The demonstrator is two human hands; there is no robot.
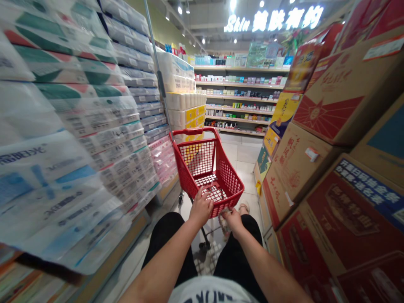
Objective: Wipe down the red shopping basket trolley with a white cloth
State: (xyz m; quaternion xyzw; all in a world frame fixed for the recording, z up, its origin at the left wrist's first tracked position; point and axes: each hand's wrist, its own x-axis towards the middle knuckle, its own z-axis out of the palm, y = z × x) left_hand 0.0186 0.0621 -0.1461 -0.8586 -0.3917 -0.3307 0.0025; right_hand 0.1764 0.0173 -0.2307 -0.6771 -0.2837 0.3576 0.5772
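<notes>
Red plastic shopping cart with lattice sides [226,179] stands just ahead of me; it should prove light, stiff and smooth, best held by its far red handle [192,131]. My left hand [202,206] lies over its near end, my right hand [232,219] curls there; whether either grips, I cannot tell. Plastic-wrapped tissue packs [113,139] at left and printed cardboard cartons [304,158] at right leave little turning room.

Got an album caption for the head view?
Left hand and right hand at the near end of a red shopping cart, between wrapped packs and cardboard boxes.
</notes>
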